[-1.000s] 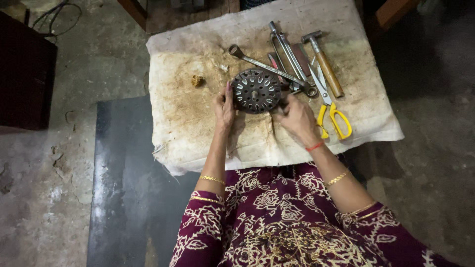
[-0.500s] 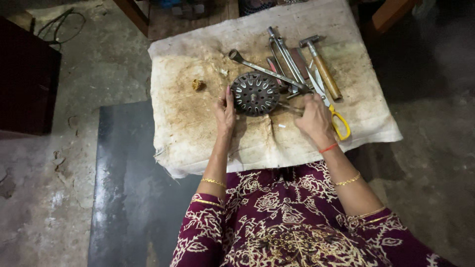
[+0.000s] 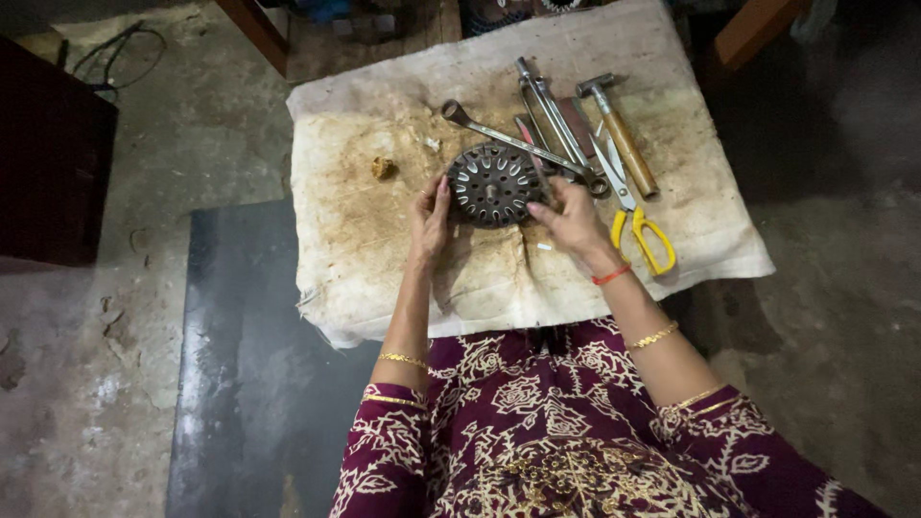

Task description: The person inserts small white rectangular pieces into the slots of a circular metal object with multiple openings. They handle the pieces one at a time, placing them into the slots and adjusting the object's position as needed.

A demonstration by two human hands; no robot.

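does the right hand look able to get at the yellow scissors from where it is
Probably yes: the right hand rests at the round metal part, and the yellow scissors lie uncovered just to its right on the cloth.

Head view, steep downward — near, over table [image 3: 672, 125]

A slotted metal disc [image 3: 492, 184] is lying on the cloth [image 3: 384, 259]; wrench [image 3: 508, 140], hammer [image 3: 622, 137] and scissors [image 3: 633, 216] are lying right of it.
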